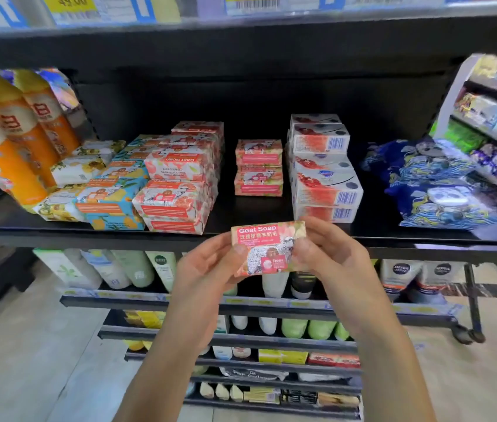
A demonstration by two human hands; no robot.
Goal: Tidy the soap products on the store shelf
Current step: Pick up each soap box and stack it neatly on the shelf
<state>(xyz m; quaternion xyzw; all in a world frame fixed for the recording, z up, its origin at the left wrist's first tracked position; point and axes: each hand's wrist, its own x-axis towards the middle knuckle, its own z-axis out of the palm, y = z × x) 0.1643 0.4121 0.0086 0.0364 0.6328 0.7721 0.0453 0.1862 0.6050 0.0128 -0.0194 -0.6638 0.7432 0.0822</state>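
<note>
Soap fills the black shelf [271, 210] in several stacks, and one pink bar [267, 249] is off it, held in the air just in front of the shelf's front edge, below the gap between the middle stack and the white boxes. The left hand [207, 269] grips the bar's left end, fingers curled behind it and the thumb on the front. The right hand [329, 254] pinches the right end the same way, so both hands are closed round the bar. Its printed face reads "Goat Soap" the right way up and is turned towards the camera, the bar tilted slightly. On the shelf, a short pile of matching pink bars [258, 167] stands in the middle, apart from its neighbours. To its left is a larger pink stack [177, 190], touching a row of blue and yellow bars [113, 196], with white and yellow flowered bars [76, 170] beyond those. Orange bottles [6, 147] stand at the far left. To the right of the middle pile, white boxes with barcodes [323, 172] are stacked unevenly, and dark blue packets [436, 184] lie further right. Lower shelves [241, 304] hold tubes and bottles.
</note>
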